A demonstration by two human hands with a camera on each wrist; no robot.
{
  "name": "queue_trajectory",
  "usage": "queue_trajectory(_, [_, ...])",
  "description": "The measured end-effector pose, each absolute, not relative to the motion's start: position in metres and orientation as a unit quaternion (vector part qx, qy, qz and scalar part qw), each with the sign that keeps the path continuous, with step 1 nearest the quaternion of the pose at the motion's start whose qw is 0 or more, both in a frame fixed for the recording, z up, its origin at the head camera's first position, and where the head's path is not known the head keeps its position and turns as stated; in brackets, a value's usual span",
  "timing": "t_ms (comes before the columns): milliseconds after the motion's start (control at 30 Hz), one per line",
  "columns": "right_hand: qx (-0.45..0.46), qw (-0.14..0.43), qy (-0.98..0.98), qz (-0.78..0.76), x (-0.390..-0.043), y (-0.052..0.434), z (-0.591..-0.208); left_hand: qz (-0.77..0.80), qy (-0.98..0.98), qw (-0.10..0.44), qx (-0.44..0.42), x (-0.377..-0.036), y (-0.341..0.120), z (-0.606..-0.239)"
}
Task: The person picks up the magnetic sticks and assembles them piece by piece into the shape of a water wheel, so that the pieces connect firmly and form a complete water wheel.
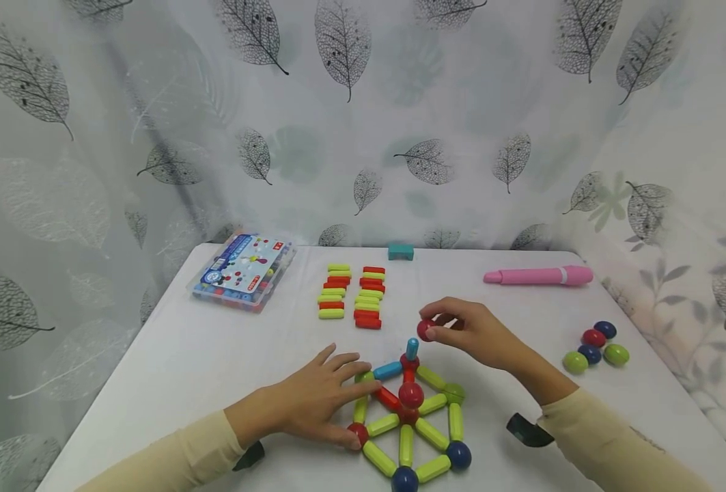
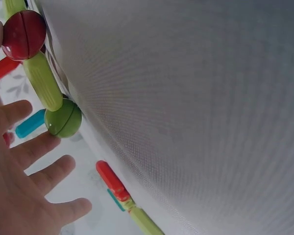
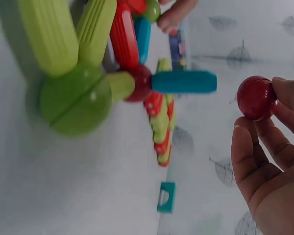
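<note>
The step in hand looked like capping the upright blue rod [image 1: 412, 348]: the right hand [image 1: 479, 335] pinched a glossy red ball [image 1: 425, 330] in its fingertips just at two o'clock of the rod's tip, so the next move would call for lowering the ball squarely onto that end without tipping it. The left hand [image 1: 313, 403], fingers spread flat and holding nothing, pressed on the nine o'clock edge of the wheel-shaped structure [image 1: 408, 424] on the white worktop [image 1: 203, 355]. Its ribbed, rounded plastic rods in green, red and blue met at smooth seamed balls.
</note>
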State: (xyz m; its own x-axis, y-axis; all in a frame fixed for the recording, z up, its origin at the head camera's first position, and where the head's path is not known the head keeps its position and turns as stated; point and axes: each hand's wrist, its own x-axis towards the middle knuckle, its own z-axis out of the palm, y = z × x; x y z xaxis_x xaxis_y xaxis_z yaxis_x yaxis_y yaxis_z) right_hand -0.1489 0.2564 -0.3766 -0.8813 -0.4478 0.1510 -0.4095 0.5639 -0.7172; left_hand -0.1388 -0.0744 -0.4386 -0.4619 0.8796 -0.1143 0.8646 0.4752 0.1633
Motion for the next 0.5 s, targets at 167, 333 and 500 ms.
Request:
queue_trajectory(167, [-0.251, 0.045, 0.878, -0.406, -0.154, 0.239, -0.381, 0.043, 0.854, 0.093, 0.510, -0.139, -0.075, -0.438])
queue_trajectory(333, [-0.255, 0.049, 0.881, -0.397, -0.155, 0.238, -0.386, 0.040, 0.854, 0.093, 0.510, -0.139, -0.075, -0.438])
queue_trajectory(500, [-0.257, 0.045, 0.882, -0.393, -0.156, 0.237, -0.387, 0.038, 0.854, 0.090, 0.512, -0.139, -0.074, -0.437])
